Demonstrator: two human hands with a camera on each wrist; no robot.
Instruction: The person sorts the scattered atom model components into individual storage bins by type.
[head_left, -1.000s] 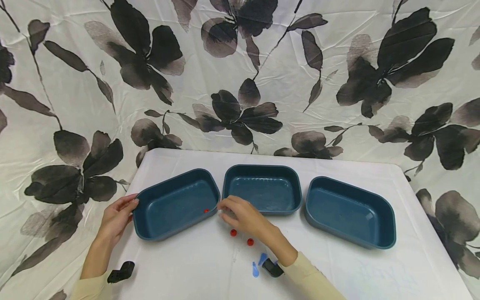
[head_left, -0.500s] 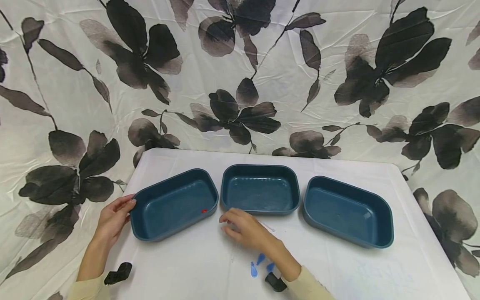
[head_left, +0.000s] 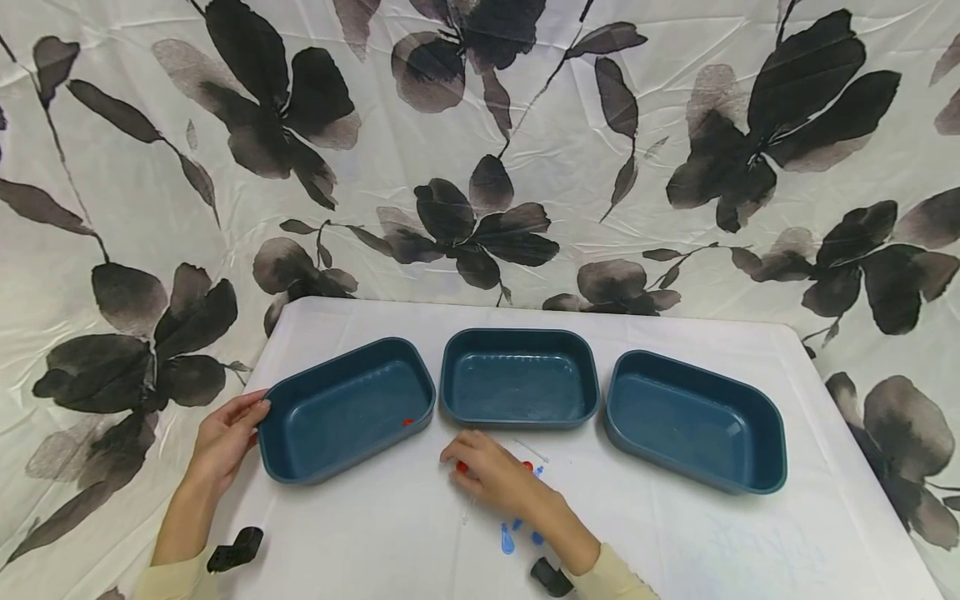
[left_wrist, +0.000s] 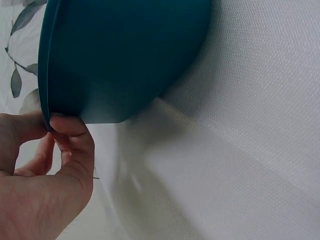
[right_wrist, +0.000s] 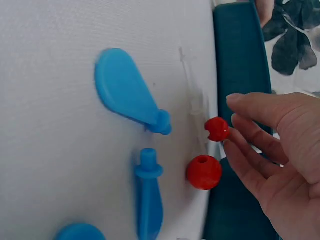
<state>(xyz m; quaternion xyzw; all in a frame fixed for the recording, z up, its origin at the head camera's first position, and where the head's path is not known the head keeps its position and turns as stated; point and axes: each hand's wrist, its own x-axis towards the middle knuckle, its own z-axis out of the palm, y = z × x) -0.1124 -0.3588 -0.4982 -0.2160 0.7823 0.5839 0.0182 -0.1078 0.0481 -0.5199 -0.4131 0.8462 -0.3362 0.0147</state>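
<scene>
With the left hand [head_left: 228,437], pinching the rim of a dark teal, rounded rectangular plastic tray [head_left: 345,417] with a small red piece [head_left: 408,422] inside. With the right hand [head_left: 491,475], poised with bent fingers at a small, round, glossy red bead [right_wrist: 217,129], on or just over the white cloth-covered table [head_left: 375,525], near blue teardrop-shaped pieces [right_wrist: 125,90]; hard to tell whether gripping or merely touching.

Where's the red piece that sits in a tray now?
In the head view, the red piece is inside the leftmost teal tray, by its near wall, toward the right end.
</scene>
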